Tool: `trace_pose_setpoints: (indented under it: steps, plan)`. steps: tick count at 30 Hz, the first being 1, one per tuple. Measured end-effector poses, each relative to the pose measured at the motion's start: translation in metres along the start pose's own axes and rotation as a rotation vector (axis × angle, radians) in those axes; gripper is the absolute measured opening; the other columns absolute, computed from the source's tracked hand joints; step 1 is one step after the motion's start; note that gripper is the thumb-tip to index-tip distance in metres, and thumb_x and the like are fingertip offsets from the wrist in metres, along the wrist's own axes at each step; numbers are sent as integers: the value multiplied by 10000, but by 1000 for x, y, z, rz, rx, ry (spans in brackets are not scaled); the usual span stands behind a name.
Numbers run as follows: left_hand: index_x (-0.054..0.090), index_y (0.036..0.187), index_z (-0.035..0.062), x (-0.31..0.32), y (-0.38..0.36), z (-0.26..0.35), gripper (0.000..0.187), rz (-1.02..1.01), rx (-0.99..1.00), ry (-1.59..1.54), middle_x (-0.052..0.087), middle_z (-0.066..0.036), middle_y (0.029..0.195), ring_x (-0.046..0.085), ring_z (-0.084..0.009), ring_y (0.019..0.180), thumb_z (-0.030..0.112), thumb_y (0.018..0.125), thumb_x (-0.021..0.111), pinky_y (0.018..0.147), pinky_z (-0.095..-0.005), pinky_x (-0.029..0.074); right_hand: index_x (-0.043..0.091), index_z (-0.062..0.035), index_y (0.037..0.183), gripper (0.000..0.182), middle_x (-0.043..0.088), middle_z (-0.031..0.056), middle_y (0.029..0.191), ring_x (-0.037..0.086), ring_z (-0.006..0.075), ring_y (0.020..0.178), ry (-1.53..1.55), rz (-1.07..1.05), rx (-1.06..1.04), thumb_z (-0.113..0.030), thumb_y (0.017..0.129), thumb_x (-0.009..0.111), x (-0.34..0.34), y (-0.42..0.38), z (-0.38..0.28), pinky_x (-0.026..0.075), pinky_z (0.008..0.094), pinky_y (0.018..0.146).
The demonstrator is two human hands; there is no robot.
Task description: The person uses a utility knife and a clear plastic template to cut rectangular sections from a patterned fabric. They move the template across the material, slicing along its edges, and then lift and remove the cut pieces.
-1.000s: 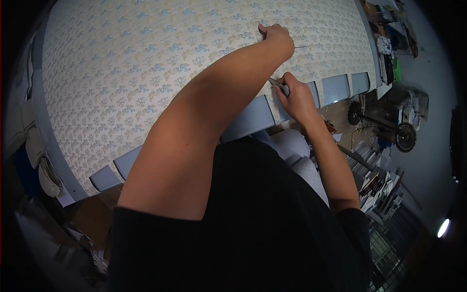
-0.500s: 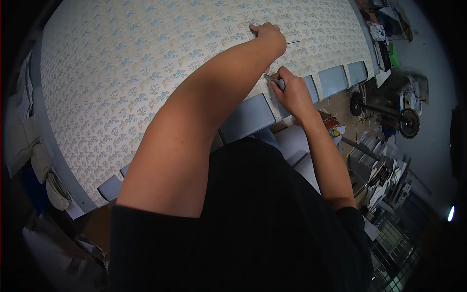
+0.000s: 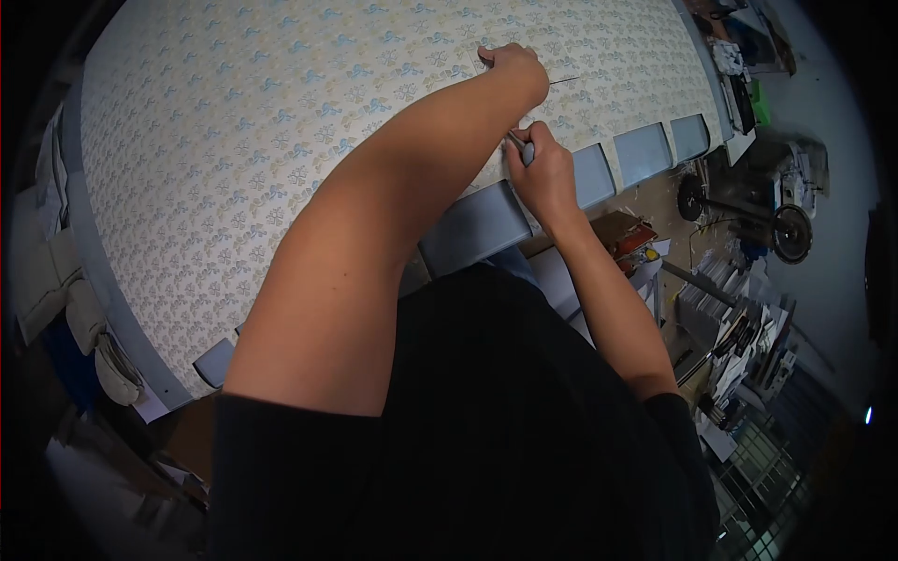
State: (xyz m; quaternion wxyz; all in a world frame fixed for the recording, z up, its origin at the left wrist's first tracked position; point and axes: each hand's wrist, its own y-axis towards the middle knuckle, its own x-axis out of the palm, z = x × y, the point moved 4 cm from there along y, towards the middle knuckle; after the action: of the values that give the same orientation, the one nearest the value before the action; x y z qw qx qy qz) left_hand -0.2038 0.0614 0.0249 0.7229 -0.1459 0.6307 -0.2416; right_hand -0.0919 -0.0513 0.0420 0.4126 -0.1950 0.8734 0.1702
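Head view: right hand (image 3: pixel 543 178) shifted slightly up and left since half second ago, closer under left forearm; grey-handled cutting tool (image 3: pixel 521 150) gripped in closed fist, tip laid on patterned paper (image 3: pixel 281 140). Left hand (image 3: pixel 513 64) pressed flat on paper farther up, fingers curled, nothing held. Paper spread over blue-grey board (image 3: pixel 482 229), cut tabs seen along near edge. Wheeled machine (image 3: pixel 784 229) seen on floor at right.

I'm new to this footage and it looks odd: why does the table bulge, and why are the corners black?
Head view: a fisheye lens bows the patterned sheet and leaves dark corners; light falls evenly on the sheet, the floor clutter at right is dimmer; the left hand and right hand look reasonably sharp.
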Motion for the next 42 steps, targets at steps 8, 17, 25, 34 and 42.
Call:
trace_pose_setpoints:
  steps: [8,17,25,34,42]
  plan:
    - [773,1207,114,-6,14,-15,584,0,53,77,706,-106,1271,642,-343,1252,197,654,943,879,-481,576,587,-29,1027,204,701,242,838,692,458,804,-18,-54,23,-116,900,722,6,18,-1,549,529,722]
    - [808,995,77,-30,28,-47,399,89,105,104,775,-112,925,750,-281,892,165,623,921,801,-379,594,566,-2,1061,235,706,258,882,695,463,831,-59,-51,16,-95,899,708,28,62,-7,556,525,739]
    - [802,978,103,-43,39,-81,239,16,127,91,776,-124,953,752,-273,908,95,744,752,745,-411,577,580,-9,1036,214,717,244,935,693,465,875,5,12,31,-106,903,716,43,94,-7,551,519,753]
    - [783,949,125,-38,55,-103,236,63,94,62,771,-110,981,734,-302,899,149,717,749,758,-411,561,587,-18,1099,246,714,248,1002,685,462,933,75,90,28,-81,894,707,66,123,-5,547,508,797]
    - [679,968,106,-31,17,-109,374,167,101,-197,743,-85,899,720,-276,845,218,684,895,730,-391,541,607,-39,1077,215,720,210,941,708,406,884,317,118,34,-137,930,731,40,79,0,559,451,760]
